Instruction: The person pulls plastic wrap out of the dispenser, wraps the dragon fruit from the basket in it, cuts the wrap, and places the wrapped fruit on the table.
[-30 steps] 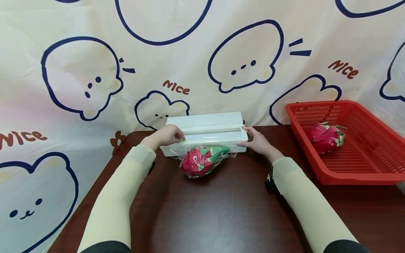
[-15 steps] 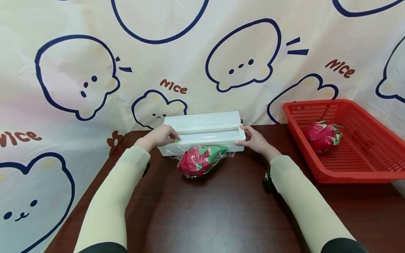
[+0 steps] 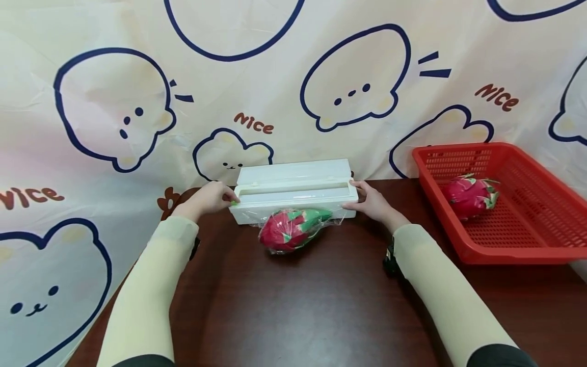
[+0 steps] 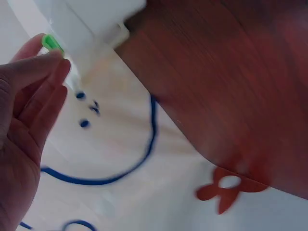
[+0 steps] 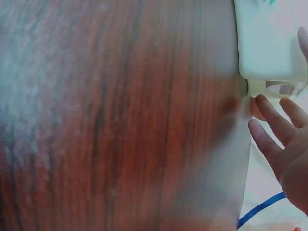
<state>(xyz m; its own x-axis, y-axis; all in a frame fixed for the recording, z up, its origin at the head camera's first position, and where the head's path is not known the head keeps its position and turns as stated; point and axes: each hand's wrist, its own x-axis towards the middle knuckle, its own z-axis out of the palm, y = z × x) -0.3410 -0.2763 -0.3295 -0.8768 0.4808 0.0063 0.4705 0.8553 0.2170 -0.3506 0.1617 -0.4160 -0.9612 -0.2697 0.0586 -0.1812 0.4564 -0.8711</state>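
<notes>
- Cling-film dispenser (image 3: 295,191), a long white box, sits at the back edge of the counter (image 3: 321,306), right against the cartoon-bear cloth (image 3: 114,102), with both hands at its ends.
- Left hand (image 3: 208,199) is at the dispenser's left end, forearm stretched forward in a pale sleeve; its fingertips pinch the little green slider (image 3: 234,203) at the end of the cutting track.
- The left wrist view backs that up: finger and thumb close on the green slider (image 4: 52,43) by the white corner of the box (image 4: 91,21).
- Right hand (image 3: 371,201) is at the right end, fingers extended and relaxed, resting against the box's side; it grips nothing.
- From the right wrist, those straight fingers (image 5: 274,122) lie just beside the dispenser's end wall (image 5: 269,43).
- A dragon fruit (image 3: 293,229) wrapped in clear film lies just in front of the dispenser, between the two hands, touching its front face.
- Off to the right, well apart, a red basket (image 3: 527,250) holds a second dragon fruit (image 3: 468,196).
</notes>
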